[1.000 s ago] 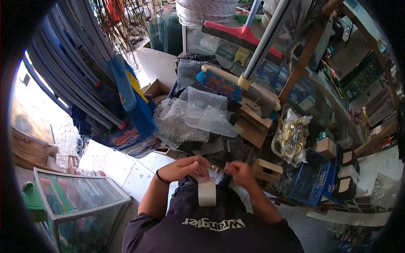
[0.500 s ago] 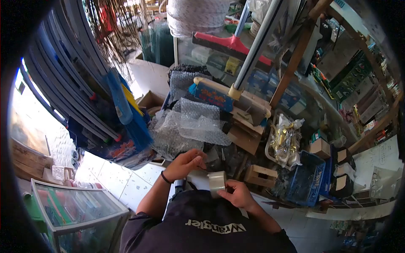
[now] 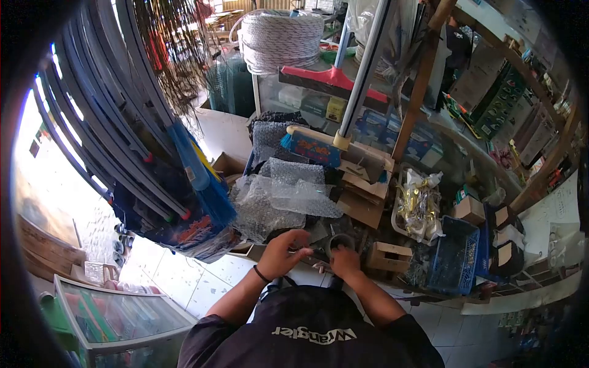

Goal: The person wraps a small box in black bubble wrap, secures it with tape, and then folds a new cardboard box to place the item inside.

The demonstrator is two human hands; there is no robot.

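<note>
My right hand grips a roll of tape, its fingers at the near rim. The roll is turned so that its round opening faces up toward me. To the left of the roll, my left hand, with a dark band on the wrist, is half curled. Its thumb and fingers are apart and point toward the roll. Whether a strip of tape runs between the hands cannot be made out. Just beyond the left hand lies crumpled bubble wrap.
A broom with a blue brush head stands behind the bubble wrap. To the right are a small cardboard box, a tray of bagged brass-coloured parts and a blue basket. Long-handled brooms lean at the left, above a glass case.
The tape roll has turned from showing its side to showing its opening, and moved right and away with my right hand. My left hand has shifted slightly right, its thumb and fingers farther apart.
</note>
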